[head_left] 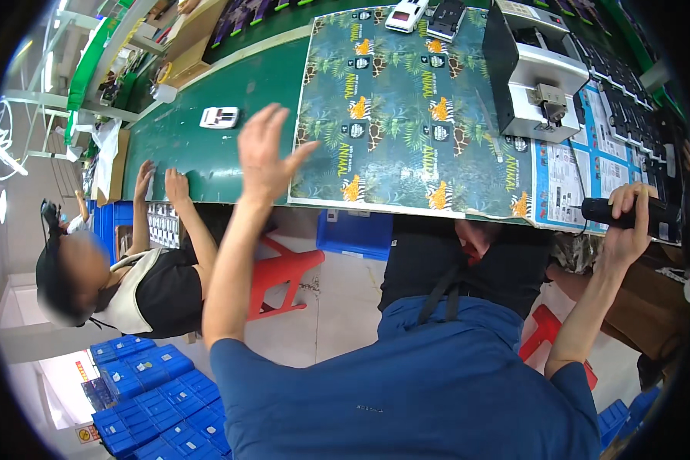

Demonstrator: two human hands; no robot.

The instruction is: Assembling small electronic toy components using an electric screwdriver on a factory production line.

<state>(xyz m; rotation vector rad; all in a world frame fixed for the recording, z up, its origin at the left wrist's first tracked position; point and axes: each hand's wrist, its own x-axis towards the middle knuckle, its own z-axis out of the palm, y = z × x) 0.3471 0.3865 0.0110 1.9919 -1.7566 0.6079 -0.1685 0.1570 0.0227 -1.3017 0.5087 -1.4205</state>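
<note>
My left hand (pixel 264 157) is raised over the left edge of the printed animal-pattern sheet (pixel 402 146). Its fingers are spread and nothing is in it. To its left, a white toy car (pixel 220 117) rests on the green bench (pixel 199 153). My right hand (pixel 630 224) grips a black electric screwdriver (pixel 596 211) at the bench's right front edge, its thin tip pointing left. At the far side of the sheet stand another white toy car (pixel 406 14) and a dark car part (pixel 446 19). Rows of black car bases (pixel 632 115) lie at the right.
A metal fixture (pixel 540 80) stands on the right part of the sheet. At the left sits a co-worker (pixel 161 284), both hands at the bench edge. Red stools (pixel 284 280), a blue bin (pixel 356 234) and stacked blue crates (pixel 161 399) are below the bench level.
</note>
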